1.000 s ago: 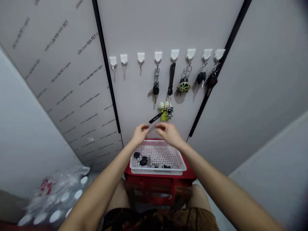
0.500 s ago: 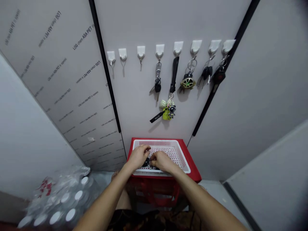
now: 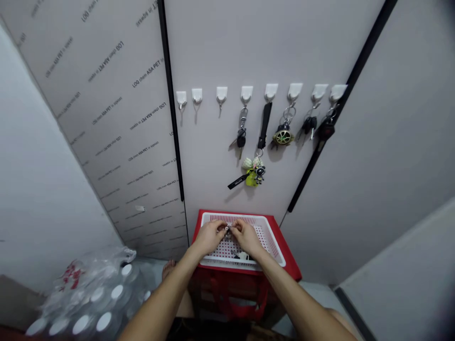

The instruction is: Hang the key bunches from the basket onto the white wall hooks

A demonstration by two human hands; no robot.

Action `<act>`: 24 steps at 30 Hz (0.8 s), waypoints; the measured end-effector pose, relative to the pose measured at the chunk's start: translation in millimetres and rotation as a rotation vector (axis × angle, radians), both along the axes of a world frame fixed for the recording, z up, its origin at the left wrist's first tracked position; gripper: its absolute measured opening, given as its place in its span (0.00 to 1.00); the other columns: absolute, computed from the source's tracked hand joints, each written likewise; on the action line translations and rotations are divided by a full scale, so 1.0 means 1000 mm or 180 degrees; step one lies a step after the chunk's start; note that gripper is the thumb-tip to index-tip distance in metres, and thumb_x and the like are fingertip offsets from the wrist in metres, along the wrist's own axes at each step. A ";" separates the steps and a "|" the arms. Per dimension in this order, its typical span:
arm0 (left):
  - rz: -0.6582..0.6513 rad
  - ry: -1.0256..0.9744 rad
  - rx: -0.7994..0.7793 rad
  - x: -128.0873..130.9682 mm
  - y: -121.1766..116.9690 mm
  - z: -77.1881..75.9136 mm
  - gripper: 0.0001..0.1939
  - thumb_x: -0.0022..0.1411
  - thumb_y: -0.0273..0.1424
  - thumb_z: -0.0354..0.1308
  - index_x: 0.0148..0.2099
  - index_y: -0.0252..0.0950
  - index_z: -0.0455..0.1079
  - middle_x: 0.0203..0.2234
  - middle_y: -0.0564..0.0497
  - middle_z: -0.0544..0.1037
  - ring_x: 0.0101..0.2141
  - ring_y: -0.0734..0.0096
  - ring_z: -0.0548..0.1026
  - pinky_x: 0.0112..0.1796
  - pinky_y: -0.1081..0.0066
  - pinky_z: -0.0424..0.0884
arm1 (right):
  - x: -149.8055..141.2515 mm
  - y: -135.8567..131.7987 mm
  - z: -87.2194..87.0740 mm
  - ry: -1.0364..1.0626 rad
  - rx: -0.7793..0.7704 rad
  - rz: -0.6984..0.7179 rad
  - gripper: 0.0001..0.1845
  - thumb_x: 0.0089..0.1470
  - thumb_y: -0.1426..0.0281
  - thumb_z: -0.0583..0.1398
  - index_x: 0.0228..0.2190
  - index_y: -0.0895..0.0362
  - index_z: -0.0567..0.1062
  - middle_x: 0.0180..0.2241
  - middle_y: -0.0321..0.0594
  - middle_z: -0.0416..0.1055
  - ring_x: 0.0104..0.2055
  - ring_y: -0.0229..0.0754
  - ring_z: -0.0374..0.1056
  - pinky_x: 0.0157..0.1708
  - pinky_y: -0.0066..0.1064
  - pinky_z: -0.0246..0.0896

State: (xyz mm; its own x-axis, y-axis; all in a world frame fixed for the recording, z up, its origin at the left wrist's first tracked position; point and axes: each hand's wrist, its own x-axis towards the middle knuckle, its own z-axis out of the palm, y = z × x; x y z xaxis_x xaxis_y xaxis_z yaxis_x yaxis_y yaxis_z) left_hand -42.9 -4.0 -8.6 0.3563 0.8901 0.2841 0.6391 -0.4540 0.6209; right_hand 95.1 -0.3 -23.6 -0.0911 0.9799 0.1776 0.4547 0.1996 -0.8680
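Over a white plastic basket (image 3: 278,246), my left hand (image 3: 209,237) and my right hand (image 3: 248,237) meet with fingertips pinched. Between them is a small keychain (image 3: 228,233) with whitish and metallic parts; its details are too small to make out. Both hands are closed on it. Below my right hand, a black and white item (image 3: 243,255) lies on the basket floor, partly hidden by the wrist.
A red stand (image 3: 288,255) supports the basket. On the wall above runs a row of white hooks (image 3: 246,94), several bearing keys, including a black strap (image 3: 265,125) with a yellow-green charm (image 3: 251,178). Wrapped bottles (image 3: 103,322) stand at lower left.
My hands have risen from the near side of the basket floor with the keychain between them. The view has tilted up, so the hooks sit lower and further right.
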 end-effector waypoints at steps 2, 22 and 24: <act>-0.0023 0.0019 0.0009 0.001 0.000 0.001 0.13 0.47 0.28 0.47 0.37 0.37 0.64 0.33 0.51 0.71 0.34 0.73 0.67 0.36 0.74 0.61 | 0.000 0.000 0.002 0.0466 -0.0081 0.0074 0.05 0.39 0.68 0.51 0.18 0.56 0.58 0.12 0.28 0.56 0.15 0.31 0.55 0.17 0.22 0.49; 0.0029 -0.0629 -0.0480 0.003 0.001 0.006 0.10 0.47 0.25 0.44 0.31 0.33 0.64 0.22 0.53 0.70 0.25 0.78 0.67 0.28 0.77 0.62 | 0.003 -0.003 0.012 0.1173 -0.0070 -0.0213 0.09 0.37 0.65 0.53 0.18 0.58 0.59 0.15 0.30 0.58 0.19 0.32 0.56 0.21 0.24 0.52; 0.0054 -0.0556 -0.0465 0.003 0.001 0.007 0.10 0.46 0.25 0.44 0.31 0.33 0.65 0.22 0.53 0.70 0.25 0.77 0.67 0.29 0.77 0.62 | 0.002 -0.003 0.013 0.1158 -0.0045 -0.0200 0.09 0.37 0.65 0.53 0.18 0.58 0.59 0.15 0.30 0.57 0.19 0.31 0.55 0.20 0.24 0.52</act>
